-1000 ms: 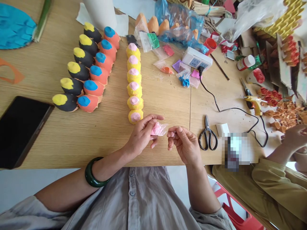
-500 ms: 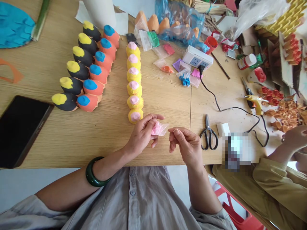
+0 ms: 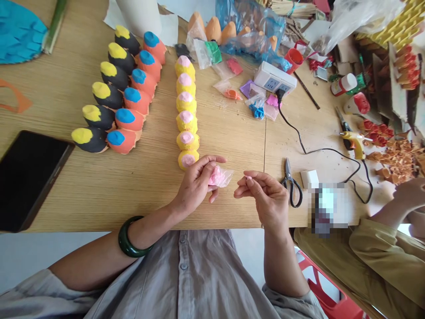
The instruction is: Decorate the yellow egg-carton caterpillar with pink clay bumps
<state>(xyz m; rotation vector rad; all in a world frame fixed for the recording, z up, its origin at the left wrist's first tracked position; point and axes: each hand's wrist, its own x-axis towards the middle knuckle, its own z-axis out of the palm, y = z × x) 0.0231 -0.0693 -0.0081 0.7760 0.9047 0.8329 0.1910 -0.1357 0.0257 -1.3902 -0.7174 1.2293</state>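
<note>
My left hand [image 3: 195, 184] grips a clear plastic bag of pink modelling clay [image 3: 219, 177] between fingers and thumb. My right hand [image 3: 265, 195] is apart from the bag, to its right, and its thumb and fingertips pinch a small bit of pink clay [image 3: 248, 177]. Just above my left hand ends a column of yellow egg-carton cups topped with pink clay [image 3: 186, 119]. Further left lie a row of black cups with yellow tops [image 3: 106, 95] and a row of orange cups with blue tops [image 3: 133, 98].
Black scissors [image 3: 291, 185] lie just right of my right hand, beside a black cable [image 3: 327, 150]. A power strip [image 3: 274, 77], small bags and a glue gun [image 3: 353, 144] sit on the wooden table [image 3: 139, 199]. A dark tablet [image 3: 29, 177] lies left. A co-worker's hand [image 3: 411, 195] works at right.
My right hand has moved right, away from the bag, with the bit of pink clay pinched at its fingertips. My left hand and the bag have barely moved.
</note>
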